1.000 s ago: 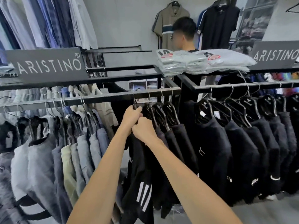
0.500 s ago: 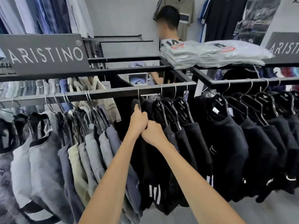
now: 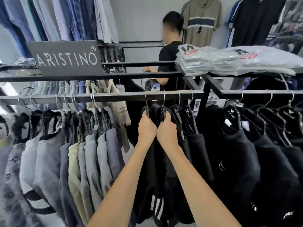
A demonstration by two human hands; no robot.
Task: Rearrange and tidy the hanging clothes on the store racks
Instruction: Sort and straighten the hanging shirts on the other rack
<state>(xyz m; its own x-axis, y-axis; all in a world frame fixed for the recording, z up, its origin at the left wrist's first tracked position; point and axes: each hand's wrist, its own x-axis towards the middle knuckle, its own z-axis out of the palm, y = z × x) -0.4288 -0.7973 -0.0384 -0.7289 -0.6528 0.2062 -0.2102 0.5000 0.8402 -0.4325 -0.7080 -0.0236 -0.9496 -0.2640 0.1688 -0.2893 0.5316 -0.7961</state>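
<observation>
Head view, centre of the frame: what's each of the hands on?

— Left hand [image 3: 146,128] has its fingers curled round the neck of the first black hanger [image 3: 147,110], right where the wire hook drops from the rail [image 3: 114,96]. Right hand [image 3: 166,131] grips the next hanger [image 3: 164,110] the same way. The knuckles touch.

— Why so high up?

— I'd say it's for control. Held at the neck, a hanger slides on its hook without dragging the cloth. Grab the body of a black top [image 3: 154,169] and it would only swing.

— And one hand per hanger?

— Probably to part them or even the spacing. Those two hang tighter than the others right of them, toward the post [image 3: 204,102].

— Where's the rest of the stock?

— Grey tops [image 3: 91,154] are bunched at left centre on that same rail, with a gap between them and the black ones. More black tops [image 3: 242,154] hang on the rail at right. Folded bagged shirts [image 3: 229,61] sit on the upper bars, upper right, likely parked there because they have no hangers yet.

— Anyone else about?

— A person [image 3: 170,51] behind the rack, upper centre, busy with something low; I can't tell what. The sign [image 3: 65,58] stands on the top bar, upper left.
</observation>
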